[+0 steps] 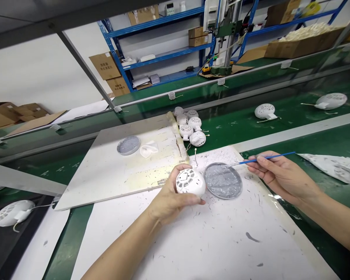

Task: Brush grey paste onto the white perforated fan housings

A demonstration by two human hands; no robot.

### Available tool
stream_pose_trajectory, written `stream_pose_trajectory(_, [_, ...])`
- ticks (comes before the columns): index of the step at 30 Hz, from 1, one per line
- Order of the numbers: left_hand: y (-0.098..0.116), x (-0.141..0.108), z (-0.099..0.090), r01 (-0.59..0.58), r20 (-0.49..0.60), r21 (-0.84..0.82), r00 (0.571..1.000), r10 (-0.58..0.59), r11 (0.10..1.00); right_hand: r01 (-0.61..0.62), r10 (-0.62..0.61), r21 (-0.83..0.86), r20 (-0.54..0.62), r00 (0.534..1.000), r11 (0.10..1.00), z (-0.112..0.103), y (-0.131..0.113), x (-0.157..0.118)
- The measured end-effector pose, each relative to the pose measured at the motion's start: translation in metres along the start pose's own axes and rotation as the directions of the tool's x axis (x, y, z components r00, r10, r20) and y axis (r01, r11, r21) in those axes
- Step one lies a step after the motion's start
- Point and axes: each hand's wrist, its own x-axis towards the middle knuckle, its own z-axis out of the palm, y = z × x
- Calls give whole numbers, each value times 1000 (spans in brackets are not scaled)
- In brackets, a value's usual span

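Observation:
My left hand is wrapped round a white rounded plastic housing with slots in its top, held above the white sheet. A thin blue brush is pinched in my right hand, its tip over the near-back edge of a round dish of grey paste. That dish lies on the white sheet, just right of the held housing. Grey smears mark the sheet.
A white board at left bears a second grey dish and a crumpled white cloth. Several white housings cluster behind. Two more sit at back right. A smeared paper lies right. A metal frame crosses overhead.

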Motion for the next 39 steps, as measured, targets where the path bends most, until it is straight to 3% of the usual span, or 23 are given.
stream_pose_trajectory(4, [3, -2, -2, 8, 60, -57, 998, -5, 998, -20, 21, 32, -7, 1000, 999, 4, -9, -2])
stream_pose_trajectory(9, [-2, -3, -7, -139, 95, 287, 989, 116, 948, 1, 0, 53, -24, 1000, 999, 10, -21, -7])
stream_pose_trajectory(12, [-7, -2, -6, -155, 39, 376, 988, 152, 914, 9, -8, 58, -17, 1000, 998, 16, -28, -14])
stream_pose_trajectory(16, [-12, 1, 2, -70, -74, 323, 992, 99, 944, 52, -57, 72, 59, 997, 996, 31, -35, -27])
stream_pose_trajectory(20, [-15, 2, 11, -1, -138, 265, 990, 39, 964, 232, -226, -9, 187, 956, 973, 50, -37, -45])
stream_pose_trajectory(23, [-16, 1, 15, 15, -160, 280, 987, 31, 960, 466, -411, -159, 287, 865, 870, 59, -36, -57])
stream_pose_trajectory(26, [-17, 0, 14, 8, -166, 332, 985, 50, 943, 681, -540, -245, 452, 710, 690, 57, -36, -64])
stream_pose_trajectory(30, [-17, -1, 11, -18, -149, 406, 985, 86, 914, 839, -499, -209, 723, 478, 502, 45, -40, -62])
stream_pose_trajectory(32, [-17, -1, 9, -21, -148, 439, 984, 96, 898, 887, -477, -143, 800, 365, 439, 41, -43, -60])
stream_pose_trajectory(33, [-17, -2, 8, -20, -151, 453, 984, 98, 891, 896, -480, -119, 810, 337, 428, 40, -45, -58])
stream_pose_trajectory(35, [-16, -2, 7, -13, -157, 466, 983, 97, 885, 882, -515, -99, 779, 357, 461, 41, -46, -57])
stream_pose_trajectory(39, [-15, -3, 6, -3, -129, 434, 989, 66, 901, 767, -626, -177, 480, 615, 617, 50, -42, -58])
